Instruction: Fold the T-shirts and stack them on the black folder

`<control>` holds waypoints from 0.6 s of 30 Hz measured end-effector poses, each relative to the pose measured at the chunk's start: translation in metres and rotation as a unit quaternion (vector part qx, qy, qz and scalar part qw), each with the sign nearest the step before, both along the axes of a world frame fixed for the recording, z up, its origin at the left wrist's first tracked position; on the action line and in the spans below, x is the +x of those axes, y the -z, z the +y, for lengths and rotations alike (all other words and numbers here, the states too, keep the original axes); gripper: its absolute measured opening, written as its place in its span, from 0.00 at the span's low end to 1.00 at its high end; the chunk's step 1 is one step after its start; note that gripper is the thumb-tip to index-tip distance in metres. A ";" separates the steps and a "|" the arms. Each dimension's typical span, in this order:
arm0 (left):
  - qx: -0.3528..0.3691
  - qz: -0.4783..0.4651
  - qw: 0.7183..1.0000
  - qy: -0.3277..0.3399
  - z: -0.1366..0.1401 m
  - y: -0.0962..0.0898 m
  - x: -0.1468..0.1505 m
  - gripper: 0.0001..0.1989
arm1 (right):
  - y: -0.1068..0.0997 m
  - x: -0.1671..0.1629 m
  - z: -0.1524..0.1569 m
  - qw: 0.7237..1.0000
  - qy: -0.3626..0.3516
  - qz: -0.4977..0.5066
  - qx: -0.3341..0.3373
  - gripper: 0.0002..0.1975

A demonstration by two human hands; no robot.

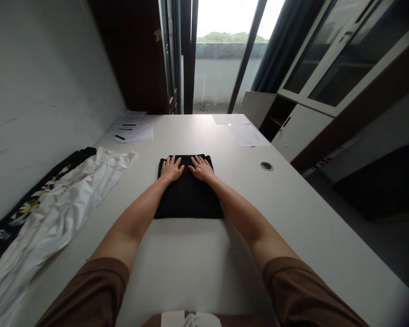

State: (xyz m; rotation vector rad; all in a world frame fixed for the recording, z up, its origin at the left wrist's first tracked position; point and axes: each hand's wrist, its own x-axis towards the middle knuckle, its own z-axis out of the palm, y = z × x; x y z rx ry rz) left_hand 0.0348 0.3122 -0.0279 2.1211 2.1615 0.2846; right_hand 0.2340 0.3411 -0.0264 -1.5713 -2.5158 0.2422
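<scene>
A black garment [190, 197], folded into a near-square stack, lies flat on the white table [194, 263] in front of me. My left hand [172, 169] rests palm down on its far left part, fingers spread and pointing away. On the far right part lies my right hand [202, 169], flat too, with its fingers apart. Both hands press on the cloth without gripping it. Which kind of garment it is, I cannot tell from the folded shape.
Along the left wall lie white trousers [78, 200] and a black printed garment [37, 200]. Papers [136, 131] with dark strips sit at the far left, more papers [247, 134] at the far right. A cable hole [266, 166] is on the right. Cabinets [306, 122] stand beyond.
</scene>
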 end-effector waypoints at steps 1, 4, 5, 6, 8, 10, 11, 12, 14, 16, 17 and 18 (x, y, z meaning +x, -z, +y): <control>-0.003 0.000 1.000 -0.017 0.002 0.000 -0.005 0.37 | 0.001 0.003 0.003 1.000 0.006 -0.002 -0.002 0.37; -0.011 0.001 0.999 -0.054 0.001 -0.003 -0.020 0.37 | 0.001 0.017 0.011 0.999 0.034 -0.007 -0.004 0.37; -0.012 0.002 0.998 -0.060 -0.002 -0.005 -0.024 0.36 | 0.001 0.022 0.013 0.999 0.047 -0.009 -0.008 0.36; -0.012 0.003 0.998 -0.062 -0.005 -0.007 -0.027 0.36 | -0.001 0.027 0.015 0.998 0.062 -0.011 -0.013 0.36; -0.010 0.008 0.998 -0.060 -0.014 -0.012 -0.030 0.36 | -0.006 0.033 0.017 0.996 0.089 -0.014 -0.017 0.35; 0.007 0.015 0.999 -0.034 -0.027 -0.018 -0.027 0.35 | -0.012 0.032 0.012 0.995 0.094 -0.014 0.006 0.35; 0.020 0.019 1.000 -0.003 -0.034 -0.019 -0.024 0.35 | -0.014 0.029 0.006 0.996 0.081 -0.011 0.026 0.35; 0.033 0.023 0.998 0.041 -0.042 -0.020 -0.021 0.35 | -0.015 0.026 -0.001 0.997 0.056 -0.007 0.045 0.36; 0.046 0.028 0.988 0.142 -0.058 -0.020 -0.016 0.35 | -0.015 0.019 -0.018 0.998 -0.008 0.003 0.065 0.36; 0.032 0.027 0.979 0.197 -0.071 -0.016 -0.018 0.34 | -0.010 0.018 -0.034 0.997 -0.049 0.006 0.053 0.36; 0.021 0.025 0.980 0.198 -0.076 -0.013 -0.022 0.34 | -0.008 0.021 -0.040 0.998 -0.053 0.005 0.040 0.36; 0.011 0.022 0.983 0.182 -0.080 -0.011 -0.027 0.35 | -0.005 0.026 -0.044 0.999 -0.045 0.005 0.026 0.37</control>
